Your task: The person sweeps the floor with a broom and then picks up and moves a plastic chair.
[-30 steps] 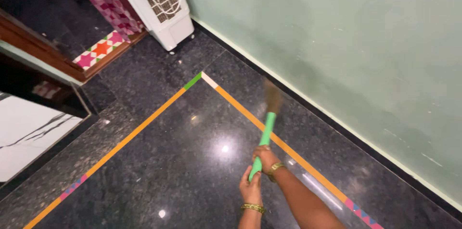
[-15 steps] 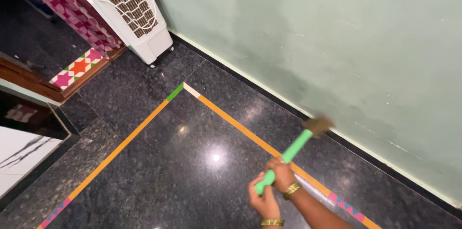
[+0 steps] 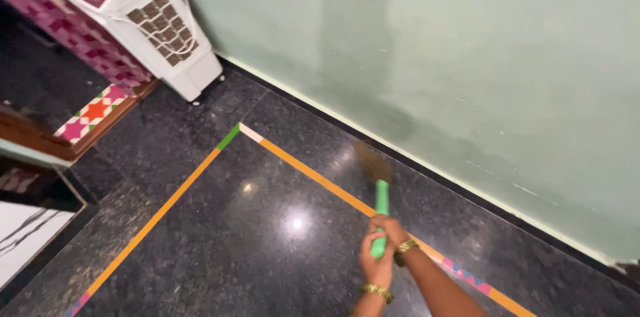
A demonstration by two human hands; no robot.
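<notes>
Both hands on broom, floor near wall
left hand (image 3: 377, 269) and right hand (image 3: 389, 229) fingers wrapped round green broom (image 3: 381, 214); bristles blurred over dark floor (image 3: 220, 244)

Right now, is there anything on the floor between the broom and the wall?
Nothing visible. The broom, gripped by the left hand and the right hand, has its blurred bristles over bare dark floor. Only an orange stripe inlaid in the floor passes near them. The white cooler stands far off, by the wall.
</notes>
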